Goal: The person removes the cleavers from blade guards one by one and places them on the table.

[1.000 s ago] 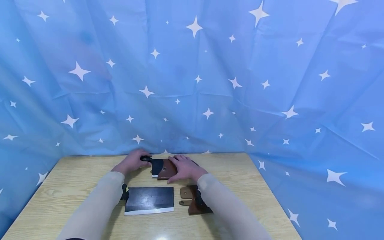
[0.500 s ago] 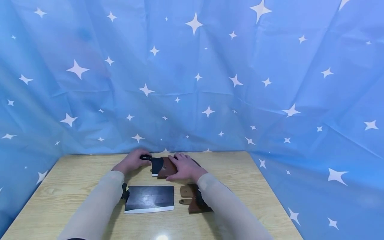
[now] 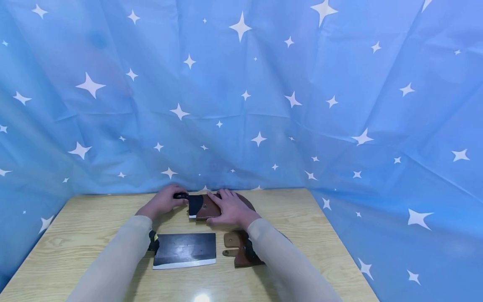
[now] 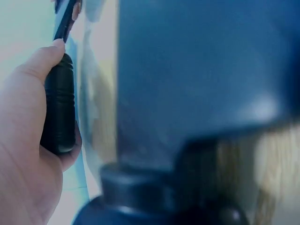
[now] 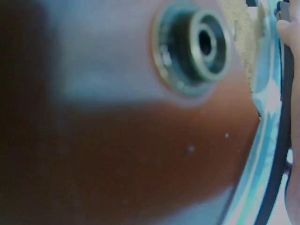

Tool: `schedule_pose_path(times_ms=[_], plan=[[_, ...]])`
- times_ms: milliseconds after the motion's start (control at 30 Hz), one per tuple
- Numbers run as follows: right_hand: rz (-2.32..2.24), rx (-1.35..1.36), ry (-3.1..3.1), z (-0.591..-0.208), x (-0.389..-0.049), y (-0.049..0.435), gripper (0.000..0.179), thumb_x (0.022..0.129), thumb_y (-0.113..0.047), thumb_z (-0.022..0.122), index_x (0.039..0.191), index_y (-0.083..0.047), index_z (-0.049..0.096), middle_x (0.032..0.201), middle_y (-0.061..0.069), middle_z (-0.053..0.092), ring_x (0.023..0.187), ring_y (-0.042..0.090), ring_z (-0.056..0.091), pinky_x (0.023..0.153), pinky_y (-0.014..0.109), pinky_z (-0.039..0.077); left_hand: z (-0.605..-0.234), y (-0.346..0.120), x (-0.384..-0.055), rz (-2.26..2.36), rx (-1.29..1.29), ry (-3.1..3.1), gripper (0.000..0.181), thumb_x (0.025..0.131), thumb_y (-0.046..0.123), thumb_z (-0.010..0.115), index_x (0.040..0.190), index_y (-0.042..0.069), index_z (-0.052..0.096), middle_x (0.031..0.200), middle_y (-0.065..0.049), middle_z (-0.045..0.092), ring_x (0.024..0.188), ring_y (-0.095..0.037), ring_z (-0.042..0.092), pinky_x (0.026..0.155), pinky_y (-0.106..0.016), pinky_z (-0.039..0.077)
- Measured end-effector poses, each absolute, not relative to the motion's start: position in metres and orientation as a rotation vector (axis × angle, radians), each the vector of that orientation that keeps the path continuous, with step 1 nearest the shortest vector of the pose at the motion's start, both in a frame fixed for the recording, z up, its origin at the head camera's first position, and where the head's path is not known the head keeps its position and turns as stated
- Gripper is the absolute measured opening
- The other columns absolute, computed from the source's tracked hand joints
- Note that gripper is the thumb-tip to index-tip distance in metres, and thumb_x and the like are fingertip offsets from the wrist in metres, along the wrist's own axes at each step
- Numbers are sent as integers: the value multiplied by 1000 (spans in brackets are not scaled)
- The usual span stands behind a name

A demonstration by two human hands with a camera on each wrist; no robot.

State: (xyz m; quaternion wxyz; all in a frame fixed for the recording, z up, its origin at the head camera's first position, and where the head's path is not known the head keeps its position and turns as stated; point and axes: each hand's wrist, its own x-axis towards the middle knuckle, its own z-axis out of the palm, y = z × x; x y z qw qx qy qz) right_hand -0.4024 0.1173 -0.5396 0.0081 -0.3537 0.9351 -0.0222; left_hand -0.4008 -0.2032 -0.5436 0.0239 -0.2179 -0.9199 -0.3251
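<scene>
My left hand (image 3: 162,202) grips the black handle (image 4: 60,103) of a smaller cleaver (image 3: 195,204) at the back of the table. Much of its blade is inside a brown leather sheath (image 3: 206,206), with a dark strip and a pale cutting edge showing. My right hand (image 3: 232,209) holds that sheath, thumb at the near edge and fingers over the far side. Nearer lies a larger cleaver (image 3: 185,249), its handle hidden by my left wrist. To its right, partly under my right forearm, a second brown sheath (image 3: 241,262) has tan straps (image 3: 232,240).
The wooden table (image 3: 102,235) ends at the back against a blue curtain (image 3: 211,138) with white stars. A metal snap stud (image 5: 208,47) on brown leather fills much of the right wrist view, close and blurred.
The head view has shifted slightly. The smaller cleaver and its sheath appear a little farther back, with about the same strip of blade showing. Both hands keep their hold.
</scene>
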Motion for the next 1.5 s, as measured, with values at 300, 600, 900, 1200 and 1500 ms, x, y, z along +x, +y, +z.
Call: schedule_pose_path(times_ms=[300, 600, 900, 1200, 1500], plan=[[-86, -1162, 3023, -532, -390, 119, 110, 92, -92, 52, 178, -27, 28, 167, 12, 40, 152, 31, 40, 127, 53, 34, -535, -205, -399, -928, -663, -2814, 38, 104, 30, 81, 136, 9, 78, 121, -7, 69, 108, -29, 65, 96, -56, 56], [-89, -1174, 3059, -522, -378, 116, 107, 93, -88, 57, 177, -28, 30, 161, 8, 43, 143, 27, 43, 125, 50, 35, -530, -206, -388, -866, -639, -2779, 40, 103, 28, 82, 136, 6, 77, 125, -14, 69, 112, -34, 66, 97, -58, 55], [-120, -1185, 3065, -521, -376, 118, 108, 90, -88, 59, 176, -29, 31, 159, 7, 43, 141, 25, 40, 123, 49, 36, -526, -204, -379, -834, -631, -2718, 40, 100, 27, 84, 135, 7, 79, 124, -11, 70, 109, -32, 66, 94, -57, 56], [-112, -1199, 3064, -516, -374, 127, 107, 92, -86, 60, 176, -27, 31, 155, 6, 45, 137, 25, 42, 120, 48, 39, -524, -209, -370, -808, -615, -2716, 37, 101, 26, 82, 134, 9, 79, 127, -12, 69, 113, -36, 65, 94, -59, 55], [-155, -1212, 3035, -516, -375, 143, 104, 92, -79, 66, 176, -29, 31, 148, 5, 48, 130, 23, 43, 117, 46, 40, -528, -222, -367, -802, -611, -2707, 34, 101, 28, 83, 130, 11, 80, 121, -9, 71, 106, -32, 66, 90, -57, 55]])
